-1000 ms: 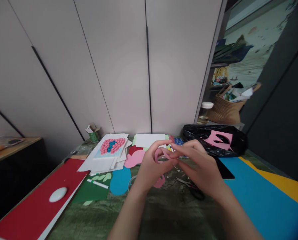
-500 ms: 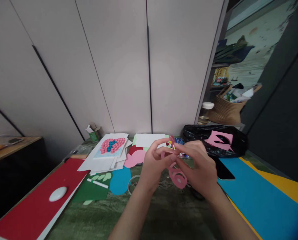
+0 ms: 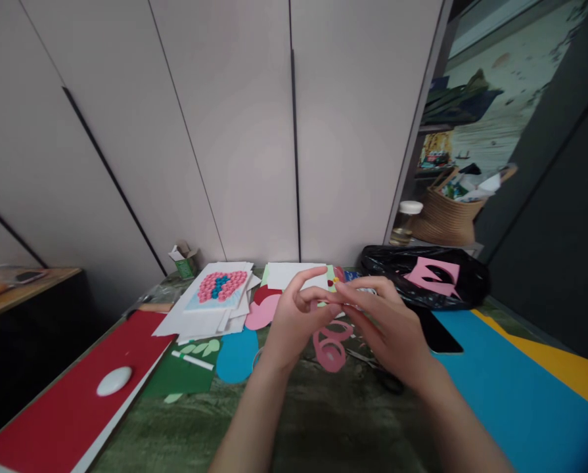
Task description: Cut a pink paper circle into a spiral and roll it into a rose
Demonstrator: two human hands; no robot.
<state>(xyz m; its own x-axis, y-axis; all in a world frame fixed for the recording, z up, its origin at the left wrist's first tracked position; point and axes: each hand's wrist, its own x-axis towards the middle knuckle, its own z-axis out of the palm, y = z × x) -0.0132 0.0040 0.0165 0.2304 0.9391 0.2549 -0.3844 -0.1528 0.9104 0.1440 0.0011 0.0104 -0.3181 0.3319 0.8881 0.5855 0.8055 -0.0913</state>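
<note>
**Pink paper loops dangling from joined fingertips**

From where I stand: left hand [image 3: 301, 322] and right hand [image 3: 389, 328] close together, raised over the dark green, wood-grained surface [image 3: 323, 424]. Thumbs and forefingers meet, seemingly both pinching one end of a narrow, curling strip of pink paper [image 3: 330, 363]. Exact grip hidden by the fingers; the rest of the strip hangs below them in open loops.

Risks, in my judgement: strip looks thin, so too hard a pull between the hands could tear it. Pinching too tight may crease it; too loose, and any curl at the fingertips could spring open. Loose loops might snag on the black-handled metal scissors [image 3: 391, 383], lying just under the right hand, blades toward the paper.

Count: two hands, one strip, one pair of scissors. Left of the left hand: one blue, rounded paper cut-out [image 3: 235, 358]; one white marker with a green band [image 3: 193, 360]; one smooth white oval object [image 3: 115, 381]. Right of the right hand: one flat black rectangular device [image 3: 439, 335], partly covered; one large blue sheet [image 3: 510, 387]. Beyond it: one pink paper off-cut [image 3: 424, 272] on one shiny black plastic bag [image 3: 475, 282].
</note>
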